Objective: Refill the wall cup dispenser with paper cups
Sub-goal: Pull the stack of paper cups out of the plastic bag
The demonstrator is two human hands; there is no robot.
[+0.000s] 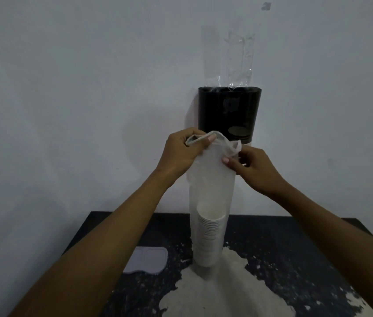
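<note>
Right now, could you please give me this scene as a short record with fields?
left hand: grips the top of the plastic sleeve
right hand: pinches the sleeve's other edge
paper cups: stacked upright inside the sleeve, on the dark table
dispenser: black, on the wall, clear plastic sticking out of its top
also on table: pale lid

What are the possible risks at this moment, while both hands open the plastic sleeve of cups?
1. The cup stack stands tall and narrow on the table; a pull from the left hand or right hand may tip it.
2. The plastic sleeve looks thin, so it may tear and spill cups.
</note>
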